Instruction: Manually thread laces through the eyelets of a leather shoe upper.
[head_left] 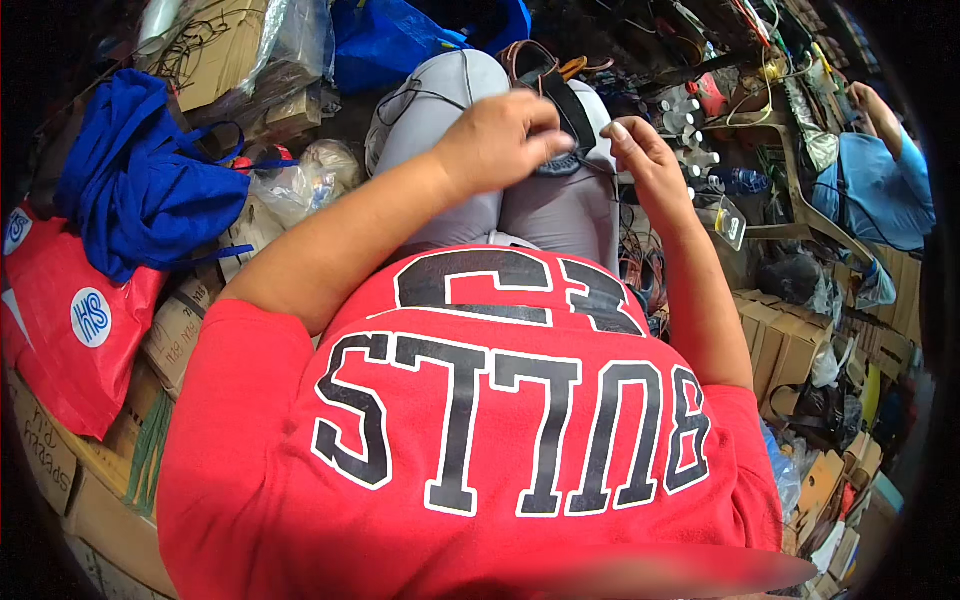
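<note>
Cartons left of the left hand bear handwriting.

A red shirt fills the lower centre, bearing black lettering outlined in white. Light grey trousers and a mostly black item in the lap show at upper centre. At left, a deep blue cloth bag overlaps a red bag with round white-and-blue emblems. At upper right, another person's sleeve is light blue.

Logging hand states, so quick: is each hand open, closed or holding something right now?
Left hand: fingers curled over the grey trousers; any hold cannot be told.
Right hand: thumb close to fingers; pinching something thin cannot be told.
</note>
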